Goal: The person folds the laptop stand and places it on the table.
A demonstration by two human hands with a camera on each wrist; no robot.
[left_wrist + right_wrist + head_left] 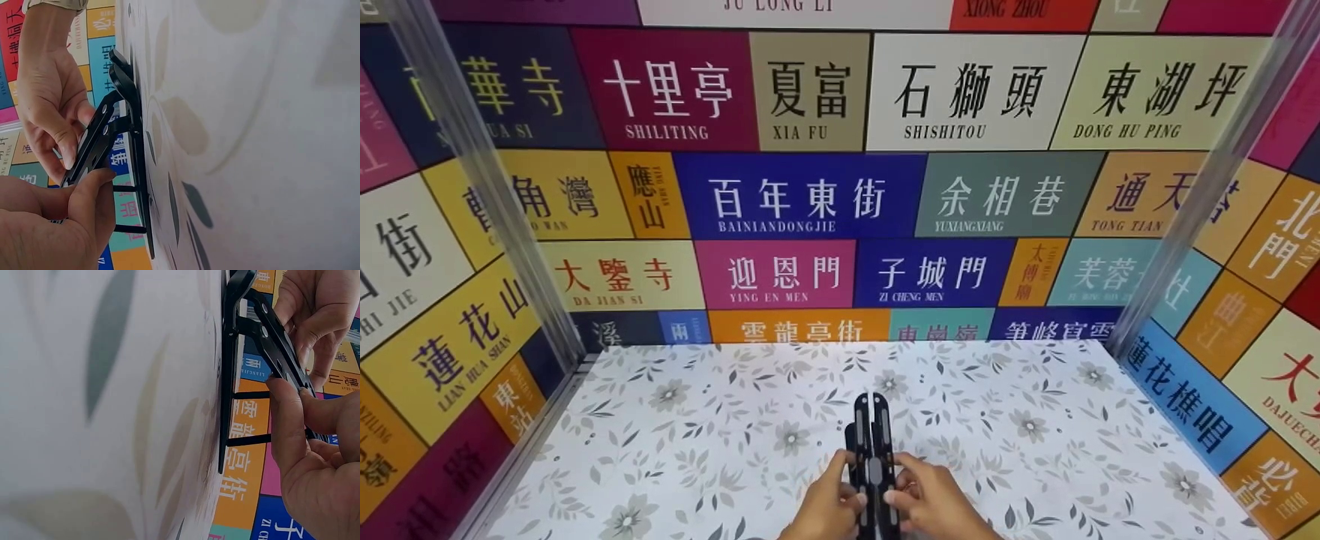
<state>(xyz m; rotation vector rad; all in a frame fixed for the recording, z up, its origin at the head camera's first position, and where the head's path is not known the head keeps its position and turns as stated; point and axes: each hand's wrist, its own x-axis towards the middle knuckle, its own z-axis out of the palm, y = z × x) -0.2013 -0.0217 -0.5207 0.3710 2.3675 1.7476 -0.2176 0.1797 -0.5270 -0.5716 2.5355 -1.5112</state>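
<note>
A black folding laptop stand [862,431] stands on the floral-patterned tabletop [720,435], its two long arms nearly side by side. My left hand [829,502] pinches its left side between thumb and fingers. On the right side, my right hand [936,501] pinches the other arm in the same way. Seen from the left wrist, the stand [130,93] has its lower bars along the tabletop and its upper bars raised at a slant. Thin struts [251,440] join the lower and upper parts in the right wrist view. My fingers cover part of the upper bars.
Colourful panels with Chinese place names [802,196] cover the back wall and both side walls. Clear upright strips [480,172] run up the left corner, with similar ones [1200,165] at the right. The tabletop reaches to these walls.
</note>
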